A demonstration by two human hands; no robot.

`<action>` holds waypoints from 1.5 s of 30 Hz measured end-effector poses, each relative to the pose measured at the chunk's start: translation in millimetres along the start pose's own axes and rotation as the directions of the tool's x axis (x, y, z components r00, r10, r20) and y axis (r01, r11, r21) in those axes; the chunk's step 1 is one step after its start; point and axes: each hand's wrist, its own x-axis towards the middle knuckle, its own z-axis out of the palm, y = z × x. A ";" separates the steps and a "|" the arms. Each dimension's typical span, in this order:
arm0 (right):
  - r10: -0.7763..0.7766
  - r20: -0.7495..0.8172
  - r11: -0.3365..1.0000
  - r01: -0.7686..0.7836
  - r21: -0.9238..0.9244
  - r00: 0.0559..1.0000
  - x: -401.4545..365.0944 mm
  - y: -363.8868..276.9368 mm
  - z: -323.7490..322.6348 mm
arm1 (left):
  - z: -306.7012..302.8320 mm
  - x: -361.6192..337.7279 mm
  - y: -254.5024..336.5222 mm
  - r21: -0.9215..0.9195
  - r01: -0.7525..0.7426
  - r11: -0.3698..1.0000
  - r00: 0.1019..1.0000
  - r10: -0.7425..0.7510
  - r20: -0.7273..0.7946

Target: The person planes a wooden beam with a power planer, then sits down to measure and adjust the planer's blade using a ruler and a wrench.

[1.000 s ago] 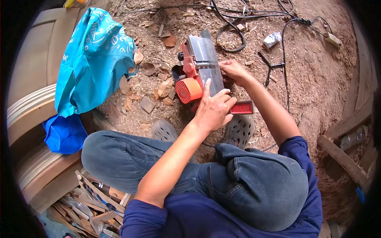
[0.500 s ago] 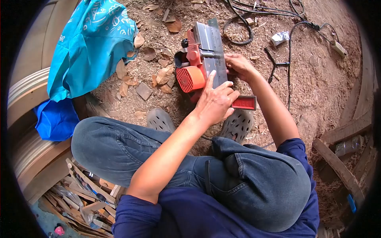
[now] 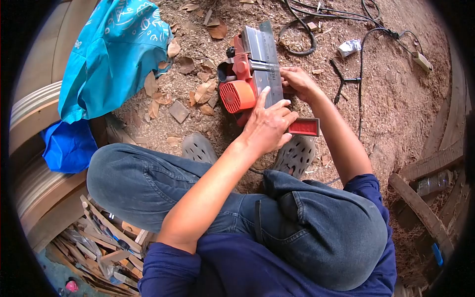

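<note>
A red electric planer (image 3: 237, 96) lies on the ground with its metal sole (image 3: 254, 44) facing up. Along that sole rests the steel blade of a try square (image 3: 272, 59), and its red handle (image 3: 304, 127) sticks out to the right near my shoes. My left hand (image 3: 267, 123) is closed on the square near its handle, index finger stretched along the blade. At the planer's right side, my right hand (image 3: 298, 84) has its fingers curled against the planer's edge beside the blade. Its fingertips are partly hidden.
Sawdust and dry leaves (image 3: 205, 92) cover the ground. Black cables (image 3: 336, 17), a crumpled foil packet (image 3: 349, 47) and a three-armed black tool (image 3: 341, 80) lie to the right. A turquoise cloth (image 3: 116, 64) hangs at left above wood scraps (image 3: 99, 247). Timber pieces (image 3: 423, 208) stand at right.
Both hands, the planer and the square look almost the same as before. The view has shifted very slightly.
</note>
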 end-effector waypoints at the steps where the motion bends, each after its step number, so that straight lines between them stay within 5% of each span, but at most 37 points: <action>1: -0.019 -0.031 1.000 0.019 0.008 0.999 1.4 0.7 1.8 | -0.1 -0.1 0.1 0.001 0.001 1.000 1.000 -0.001 -0.001; 9: -0.027 -0.088 1.000 0.028 0.005 0.996 -0.2 -4.7 9.9 | 0.0 -0.3 0.2 -0.016 -0.002 1.000 1.000 0.002 -0.017; 24: -0.066 0.064 0.992 0.059 0.108 0.996 5.1 7.6 -6.6 | -1.5 0.1 0.6 -0.014 0.000 1.000 1.000 -0.001 -0.012; 45: -0.035 -0.111 0.999 0.037 0.014 0.993 -4.7 -6.0 13.1 | -2.4 1.0 0.0 -0.013 0.009 1.000 1.000 -0.009 0.002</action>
